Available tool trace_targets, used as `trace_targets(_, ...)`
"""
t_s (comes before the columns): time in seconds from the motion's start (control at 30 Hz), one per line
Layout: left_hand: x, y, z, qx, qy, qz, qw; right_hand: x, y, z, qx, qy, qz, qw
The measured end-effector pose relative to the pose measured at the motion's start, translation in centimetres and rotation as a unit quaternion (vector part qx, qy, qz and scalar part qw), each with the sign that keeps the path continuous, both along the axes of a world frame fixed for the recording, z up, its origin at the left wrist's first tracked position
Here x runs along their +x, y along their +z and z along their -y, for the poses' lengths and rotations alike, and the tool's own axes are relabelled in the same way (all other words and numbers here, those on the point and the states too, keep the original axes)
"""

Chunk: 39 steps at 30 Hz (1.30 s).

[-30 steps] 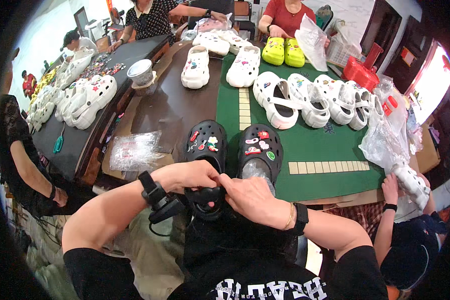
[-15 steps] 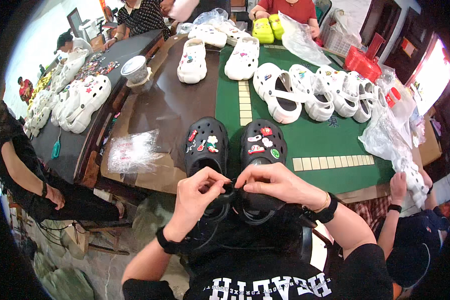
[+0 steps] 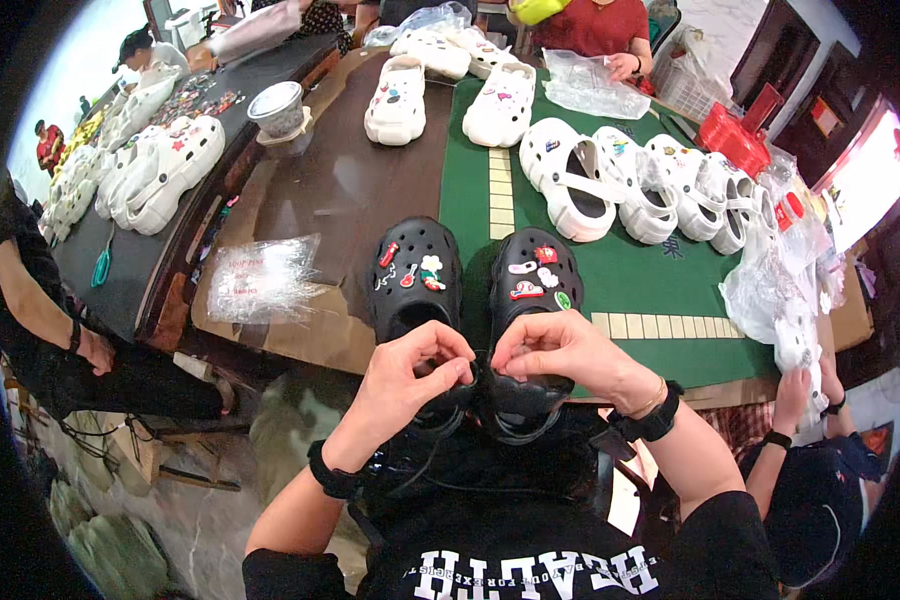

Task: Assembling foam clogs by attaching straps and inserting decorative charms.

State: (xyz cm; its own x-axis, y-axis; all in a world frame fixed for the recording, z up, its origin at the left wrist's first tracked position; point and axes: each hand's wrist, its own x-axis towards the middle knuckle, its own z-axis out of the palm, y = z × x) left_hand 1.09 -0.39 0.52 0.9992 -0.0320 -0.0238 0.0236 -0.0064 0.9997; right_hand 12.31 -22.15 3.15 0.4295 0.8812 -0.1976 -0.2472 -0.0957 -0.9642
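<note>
Two black clogs with colourful charms on their toes lie side by side in front of me, the left clog (image 3: 417, 240) and the right clog (image 3: 560, 248), heels toward me. Over the heel ends, my left hand (image 3: 410, 375) pinches thumb and forefinger together. My right hand (image 3: 565, 355) makes a similar pinch close by, above the right clog's opening. The fingertips nearly meet between the two clogs. Whatever thin thing they hold is too small to make out.
A clear packet of thin plastic strands (image 3: 260, 280) lies left of the clogs. White clogs (image 3: 567, 180) line the green mat (image 3: 630, 285). A lidded bowl (image 3: 277, 108) stands at the back left. Co-workers sit around; one at the right handles a white clog (image 3: 798, 335).
My hands stay pinched between the clogs, shifting only slightly. Across the table, a person's yellow-green clogs have moved up toward the picture's top edge, and the clear bag now lies lower.
</note>
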Motion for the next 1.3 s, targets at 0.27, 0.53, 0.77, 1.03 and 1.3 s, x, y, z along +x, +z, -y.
trace_targets(0.27, -0.1, 0.3, 0.7, 0.061, 0.029, 0.018, 0.998, -1.4, 0.2, -1.3, -0.022, -0.068, 0.040, 0.997)
trace_targets(0.53, -0.1, 0.4, 1.2, 0.158, 0.055, 0.042, 0.985, -1.8, -0.7, -1.4, 0.004, -0.095, 0.027, 0.995)
trace_targets(0.77, -0.4, -0.1, 1.7, 0.262, 0.089, 0.109, 0.955, -3.1, -0.8, -1.8, -0.042, -0.118, 0.150, 0.981)
trace_targets(1.03, -0.4, 0.2, 2.1, 0.284, 0.102, 0.129, 0.945, -3.5, -1.1, -1.7, -0.034, -0.147, 0.328, 0.932)
trace_targets(1.3, -0.4, 0.1, 2.1, 0.274, 0.107, 0.153, 0.943, -3.0, -1.5, -0.8, -0.034, -0.125, 0.205, 0.970)
